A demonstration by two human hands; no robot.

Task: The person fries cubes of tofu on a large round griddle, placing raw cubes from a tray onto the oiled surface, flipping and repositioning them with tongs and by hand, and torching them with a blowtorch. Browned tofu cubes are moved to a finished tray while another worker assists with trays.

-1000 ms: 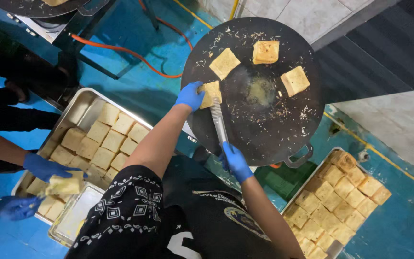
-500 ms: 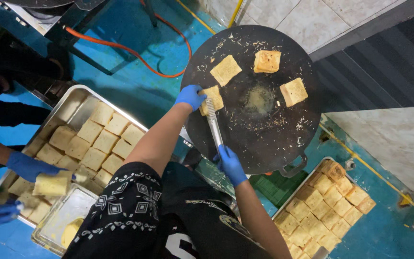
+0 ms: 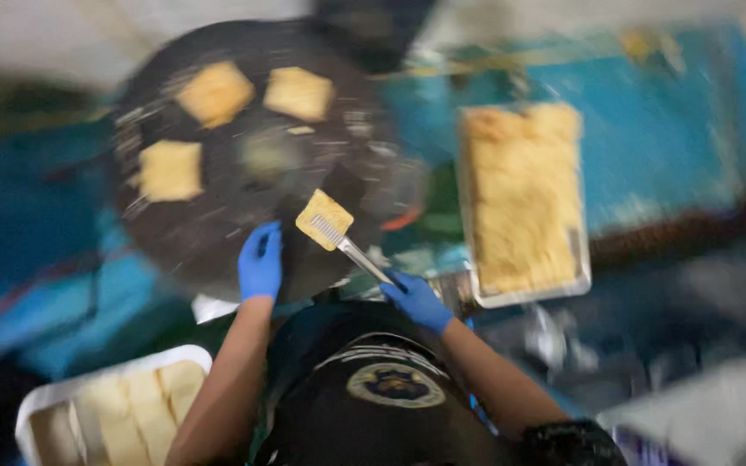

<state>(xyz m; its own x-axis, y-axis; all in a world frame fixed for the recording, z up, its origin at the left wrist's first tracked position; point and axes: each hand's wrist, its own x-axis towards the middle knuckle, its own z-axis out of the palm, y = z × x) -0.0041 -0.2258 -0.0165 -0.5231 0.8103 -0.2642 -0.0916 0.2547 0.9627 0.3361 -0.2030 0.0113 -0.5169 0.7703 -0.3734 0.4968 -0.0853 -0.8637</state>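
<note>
Lifted now: the yellow square piece that sat on the griddle at the left fingertips half a second ago rides on the head of the metal spatula, over the near-right part of the round black griddle; the view has also swung, so the griddle now sits left-centre and everything is motion-blurred. Right hand, blue-gloved, is closed round the spatula handle just off the griddle's near-right rim. Left hand, also blue-gloved, hovers over the near edge of the griddle just left of the lifted piece, fingers extended and close together, gripping nothing; whether it touches the surface I cannot tell. Three more yellow squares lie on the griddle: one at left, two at the far side and, well apart from the lifted one. Right of the griddle, a rectangular metal tray holds a packed layer of golden pieces. Near left corner, a second tray holds paler blocks. Blue surface beyond the right tray.
</note>
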